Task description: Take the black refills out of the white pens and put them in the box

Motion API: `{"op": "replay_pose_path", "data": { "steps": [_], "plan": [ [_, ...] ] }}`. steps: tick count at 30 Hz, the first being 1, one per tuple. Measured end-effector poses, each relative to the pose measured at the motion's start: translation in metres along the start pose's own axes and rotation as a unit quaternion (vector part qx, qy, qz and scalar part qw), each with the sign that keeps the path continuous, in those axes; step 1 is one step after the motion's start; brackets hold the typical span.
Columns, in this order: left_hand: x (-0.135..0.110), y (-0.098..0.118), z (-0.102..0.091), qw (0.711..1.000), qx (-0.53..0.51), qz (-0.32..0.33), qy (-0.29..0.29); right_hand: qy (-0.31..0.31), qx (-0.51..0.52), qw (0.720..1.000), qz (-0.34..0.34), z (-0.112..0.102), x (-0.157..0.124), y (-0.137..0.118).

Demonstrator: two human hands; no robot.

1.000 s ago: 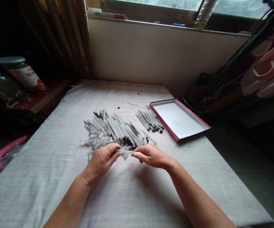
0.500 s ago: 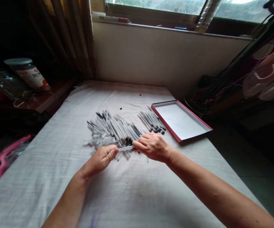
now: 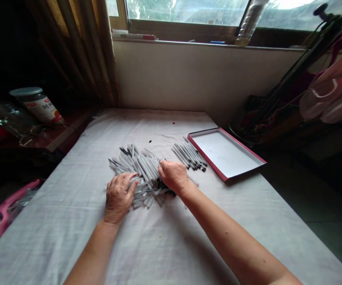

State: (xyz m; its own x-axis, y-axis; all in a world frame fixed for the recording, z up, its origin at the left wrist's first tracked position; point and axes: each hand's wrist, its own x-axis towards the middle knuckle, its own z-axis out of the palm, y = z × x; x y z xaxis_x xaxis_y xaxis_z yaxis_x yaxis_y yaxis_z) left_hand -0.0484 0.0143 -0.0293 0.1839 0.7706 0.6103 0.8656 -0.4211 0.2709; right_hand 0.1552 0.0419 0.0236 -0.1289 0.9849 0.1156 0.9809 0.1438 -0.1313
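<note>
A loose pile of clear pen barrels and black-tipped parts lies in the middle of a table covered with a white cloth. My left hand rests on the pile's near left edge, fingers stretched forward over the pieces. On the pile's right side, my right hand has its fingers bent down into the pieces, and what they grip is hidden. A smaller row of pens with dark ends lies just right of the pile.
A shallow red-edged tray with a white floor sits at the table's right edge. A lidded jar stands on a dark side shelf at left, a pink plastic object below it. Clothes and rods crowd the right.
Both hands held one clear barrel between them above the cloth. They have moved forward onto the pile, and that barrel no longer shows between them.
</note>
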Motion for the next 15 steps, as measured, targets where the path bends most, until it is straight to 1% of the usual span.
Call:
{"op": "replay_pose_path", "data": {
  "steps": [3,5,7,10,13,15],
  "plan": [
    [-0.002,-0.005,0.004,1.0,0.015,0.007,-0.007,0.0,0.01,1.0,0.008,0.004,0.004,-0.008],
    [-0.002,-0.005,0.004,1.0,0.007,0.012,-0.007,0.01,0.013,1.0,0.004,0.003,0.004,-0.006],
    [-0.002,-0.003,0.004,1.0,-0.003,0.016,-0.004,0.018,0.013,1.0,0.006,0.001,0.004,0.0],
    [-0.003,-0.002,0.004,1.0,-0.01,0.018,0.001,0.018,0.007,0.999,0.039,-0.003,0.007,0.024],
    [-0.003,-0.002,0.004,1.0,-0.012,0.016,0.007,0.015,-0.003,0.995,0.095,-0.004,0.013,0.062],
    [-0.003,-0.002,0.005,1.0,-0.016,0.015,0.007,-0.001,-0.004,0.99,0.139,-0.004,0.016,0.087]
  ]
}}
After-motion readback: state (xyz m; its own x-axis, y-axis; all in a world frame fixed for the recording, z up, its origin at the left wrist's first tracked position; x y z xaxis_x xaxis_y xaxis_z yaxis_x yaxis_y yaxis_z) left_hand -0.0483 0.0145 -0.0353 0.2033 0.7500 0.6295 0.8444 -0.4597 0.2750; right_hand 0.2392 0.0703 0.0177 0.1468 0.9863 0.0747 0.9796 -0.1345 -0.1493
